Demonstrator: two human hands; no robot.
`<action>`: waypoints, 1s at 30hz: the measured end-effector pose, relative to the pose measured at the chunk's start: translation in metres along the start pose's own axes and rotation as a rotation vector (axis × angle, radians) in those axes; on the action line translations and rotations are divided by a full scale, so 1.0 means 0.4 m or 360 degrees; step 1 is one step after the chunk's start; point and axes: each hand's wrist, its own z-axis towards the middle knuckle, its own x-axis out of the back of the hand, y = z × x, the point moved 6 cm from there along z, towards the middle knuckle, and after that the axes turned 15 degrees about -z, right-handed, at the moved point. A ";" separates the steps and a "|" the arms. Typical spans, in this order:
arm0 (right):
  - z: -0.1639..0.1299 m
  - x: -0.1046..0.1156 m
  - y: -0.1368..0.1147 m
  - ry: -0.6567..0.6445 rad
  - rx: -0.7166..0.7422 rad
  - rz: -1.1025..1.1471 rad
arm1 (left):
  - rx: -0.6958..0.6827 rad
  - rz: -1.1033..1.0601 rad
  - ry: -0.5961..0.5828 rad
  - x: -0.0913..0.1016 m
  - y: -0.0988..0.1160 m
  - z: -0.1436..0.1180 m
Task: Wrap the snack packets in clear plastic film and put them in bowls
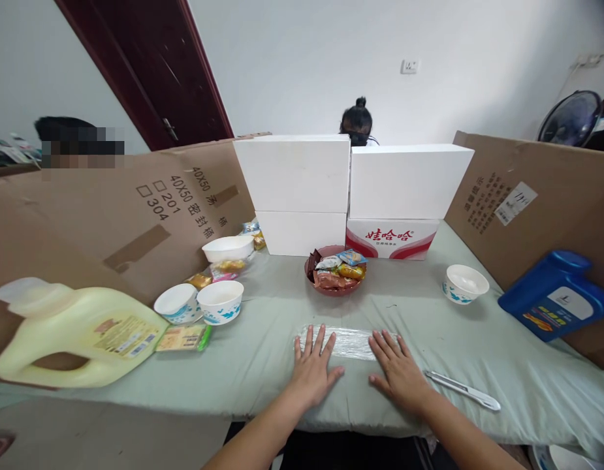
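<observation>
Both my hands lie flat and open on a sheet of clear plastic wrap (341, 342), gripping nothing. The wrap is thin, shiny and a little wrinkled, spread as a wide strip on the pale green tablecloth (429, 326) near the front edge of the table. My left hand (311, 369) presses its left end with the fingers spread and pointing away from me. My right hand (398, 371) rests on its right end, also palm down. Just right of this hand lies a white utility knife (462, 390).

Farther from me, behind the wrap, stands a dark red bowl (333, 287) filled with small snack packets (338, 267). On the left are two small white cups (201, 302) side by side, both look empty, and a larger white bowl (228, 247) behind them. On the right another white cup (465, 282) stands alone.
</observation>
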 end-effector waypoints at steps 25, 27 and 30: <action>-0.113 0.225 -0.065 0.0051 0.0055 0.0938 | -0.0901 -0.1035 -0.0363 -0.064 0.223 -0.149; -0.030 0.174 -0.033 -0.0063 -0.0231 0.0924 | -0.0763 -0.1139 -0.0261 -0.077 0.205 -0.139; 0.070 0.112 -0.004 -0.0138 -0.0376 0.0812 | -0.0659 -0.1351 -0.0203 -0.081 0.197 -0.130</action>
